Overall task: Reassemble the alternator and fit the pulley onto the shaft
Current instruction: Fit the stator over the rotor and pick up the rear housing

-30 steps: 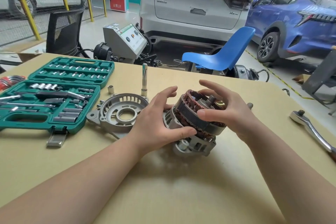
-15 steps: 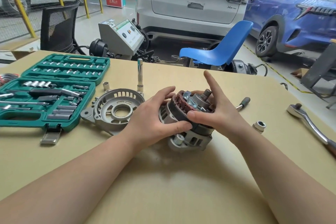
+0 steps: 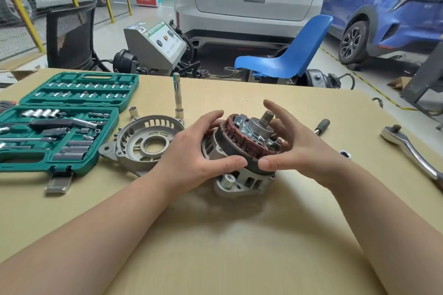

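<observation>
The open alternator (image 3: 244,151) stands on the table's middle, copper stator windings exposed and the threaded rotor shaft (image 3: 268,117) pointing up and slightly away. My left hand (image 3: 199,151) grips its left side, thumb pressed on the dark stator ring. My right hand (image 3: 294,148) holds the right side, thumb on the ring, fingers spread behind the shaft. The loose front housing cover (image 3: 146,143) lies flat just left of my left hand. I see no pulley.
An open green socket set case (image 3: 60,124) sits at the far left. A tall socket extension (image 3: 177,96) stands behind the cover. A ratchet wrench (image 3: 412,151) lies at the right, a screwdriver handle (image 3: 322,126) and a small socket (image 3: 345,154) near my right hand.
Both hands have shifted on the alternator: my thumbs now meet on the front of the stator ring, and my right fingers have lifted, uncovering the shaft and rotor.
</observation>
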A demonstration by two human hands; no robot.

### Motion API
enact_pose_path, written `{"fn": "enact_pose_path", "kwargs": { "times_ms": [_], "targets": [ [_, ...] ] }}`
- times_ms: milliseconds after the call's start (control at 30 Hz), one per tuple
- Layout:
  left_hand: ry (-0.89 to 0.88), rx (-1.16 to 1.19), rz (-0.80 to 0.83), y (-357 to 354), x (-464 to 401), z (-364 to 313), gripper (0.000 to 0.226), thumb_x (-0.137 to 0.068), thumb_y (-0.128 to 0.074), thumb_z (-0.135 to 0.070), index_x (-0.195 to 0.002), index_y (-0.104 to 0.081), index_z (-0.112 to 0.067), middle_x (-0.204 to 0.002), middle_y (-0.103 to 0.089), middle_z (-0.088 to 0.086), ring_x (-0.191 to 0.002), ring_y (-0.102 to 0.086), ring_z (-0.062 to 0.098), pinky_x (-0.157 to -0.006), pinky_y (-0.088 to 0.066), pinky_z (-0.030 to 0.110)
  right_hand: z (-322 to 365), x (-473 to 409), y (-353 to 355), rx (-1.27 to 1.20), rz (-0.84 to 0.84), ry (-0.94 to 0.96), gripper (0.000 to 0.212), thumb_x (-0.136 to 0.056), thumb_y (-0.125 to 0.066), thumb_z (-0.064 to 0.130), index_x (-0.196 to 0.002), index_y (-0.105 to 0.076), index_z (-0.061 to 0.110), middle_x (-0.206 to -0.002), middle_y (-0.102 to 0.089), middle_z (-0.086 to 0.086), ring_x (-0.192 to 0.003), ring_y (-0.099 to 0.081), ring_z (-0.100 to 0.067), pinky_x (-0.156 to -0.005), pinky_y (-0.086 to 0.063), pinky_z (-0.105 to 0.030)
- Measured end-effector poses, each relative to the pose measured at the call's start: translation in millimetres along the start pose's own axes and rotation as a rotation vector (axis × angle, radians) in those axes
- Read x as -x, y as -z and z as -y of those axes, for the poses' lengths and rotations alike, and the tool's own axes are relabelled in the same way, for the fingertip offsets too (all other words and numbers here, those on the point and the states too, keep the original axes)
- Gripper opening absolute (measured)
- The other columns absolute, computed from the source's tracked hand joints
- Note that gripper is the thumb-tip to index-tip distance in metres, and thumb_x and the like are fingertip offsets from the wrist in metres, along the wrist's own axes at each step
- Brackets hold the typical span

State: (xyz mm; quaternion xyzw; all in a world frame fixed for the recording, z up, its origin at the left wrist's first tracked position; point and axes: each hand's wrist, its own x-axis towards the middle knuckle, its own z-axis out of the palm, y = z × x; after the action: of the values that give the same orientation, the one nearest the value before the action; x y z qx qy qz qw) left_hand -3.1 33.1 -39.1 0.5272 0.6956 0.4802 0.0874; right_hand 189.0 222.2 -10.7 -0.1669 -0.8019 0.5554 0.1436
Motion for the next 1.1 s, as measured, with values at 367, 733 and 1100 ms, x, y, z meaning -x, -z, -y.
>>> {"fn": "enact_pose_path", "kwargs": {
  "times_ms": [367, 733, 1100],
  "targets": [
    [-0.028, -0.023, 0.013, 0.9, 1.7, -2.8, 0.115, -0.056, -0.074, -0.095, -0.154, -0.044, -0.042, -0.132, -0.061, -0.036, -0.121, -0.056, -0.021, -0.094, -0.035, -0.006, -3.4, 1.2, 3.0, -0.142, 0.117, 0.011, 0.126, -0.061, -0.101, 0.029, -0.158, -0.027, 0.061, -0.165, -0.043, 0.006, -0.146, -0.052, -0.016, -0.116, -0.048, -0.042],
    [-0.021, -0.043, 0.016, 1.1, 0.5, -1.6, 0.109, -0.062, -0.082, -0.080, -0.156, -0.043, -0.039, -0.128, -0.061, -0.039, -0.119, -0.059, -0.019, -0.092, -0.036, -0.005, 0.0, -0.5, -10.2, 0.178, -0.147, 0.003, 0.127, -0.040, -0.085, 0.091, -0.151, -0.030, 0.065, -0.127, -0.056, 0.034, -0.123, -0.056, 0.008, -0.099, -0.051, -0.031],
    [-0.022, -0.042, 0.002, -0.3, 3.6, -3.7, 0.115, -0.057, -0.073, -0.095, -0.154, -0.042, -0.043, -0.128, -0.060, -0.037, -0.121, -0.056, -0.021, -0.094, -0.034, -0.006, -2.5, 3.5, 0.7, -0.098, 0.049, 0.012, 0.114, -0.073, -0.091, 0.016, -0.160, -0.028, 0.052, -0.121, -0.062, 0.049, -0.118, -0.057, 0.023, -0.085, -0.053, -0.007]
  ]
}}
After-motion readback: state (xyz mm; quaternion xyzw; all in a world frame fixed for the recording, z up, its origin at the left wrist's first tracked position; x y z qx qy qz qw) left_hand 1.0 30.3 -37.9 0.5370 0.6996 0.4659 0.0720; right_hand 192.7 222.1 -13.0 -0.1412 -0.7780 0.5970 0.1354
